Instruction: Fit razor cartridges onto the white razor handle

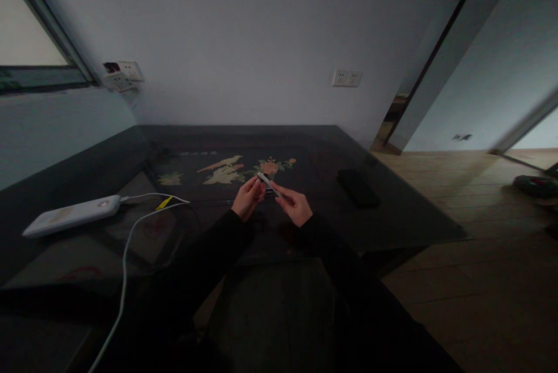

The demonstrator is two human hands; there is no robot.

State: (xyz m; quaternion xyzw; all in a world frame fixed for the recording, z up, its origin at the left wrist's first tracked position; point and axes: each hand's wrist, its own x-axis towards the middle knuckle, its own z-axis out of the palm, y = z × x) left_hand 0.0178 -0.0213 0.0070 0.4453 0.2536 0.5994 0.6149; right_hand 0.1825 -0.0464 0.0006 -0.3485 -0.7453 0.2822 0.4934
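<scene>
Above the dark table, both my hands meet on a slim, light-grey stick-like object [269, 182]. It slants from upper left to lower right, with a dark part near its upper end; its exact kind is too small to tell. My left hand [249, 197] is closed, pinching near the upper end with fingertips and thumb. Closed on the lower end, my right hand [295, 204] grips it between thumb and fingers. Behind the hands, a flower and bird picture [226, 171] decorates the tabletop.
A white power bank [74, 215] lies on the table [410, 210] at left, with a white cable [125, 262] bearing a yellow tag [164, 203] running toward me. At right lies a black phone-like slab [358, 188]. The wall with sockets [347, 78] borders the table's back.
</scene>
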